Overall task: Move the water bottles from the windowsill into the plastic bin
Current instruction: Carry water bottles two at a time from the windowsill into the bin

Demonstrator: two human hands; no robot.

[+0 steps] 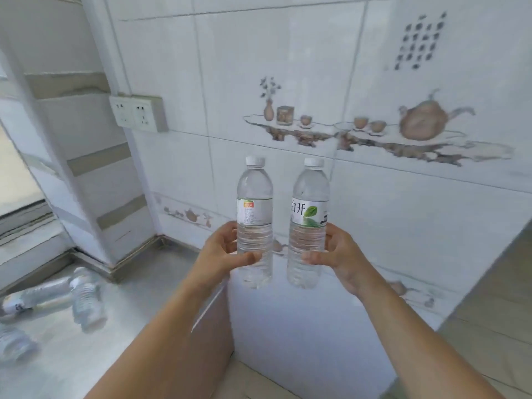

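I hold two clear water bottles upright in front of the tiled wall, side by side and a little apart. My left hand (227,250) grips the lower half of the left bottle (254,214), which has a white cap and a label with an orange mark. My right hand (335,251) grips the lower half of the right bottle (310,217), whose label shows a green leaf. More bottles lie on their sides on the grey windowsill (138,283) at the lower left: one long bottle (37,298), a second (86,300) across it, a third (14,341) at the edge. No plastic bin is in view.
A double wall socket (138,113) sticks out of the tiled wall at the upper left. A window frame (26,214) borders the sill on the far left. Wooden flooring (495,298) shows at the lower right, below the sill's edge.
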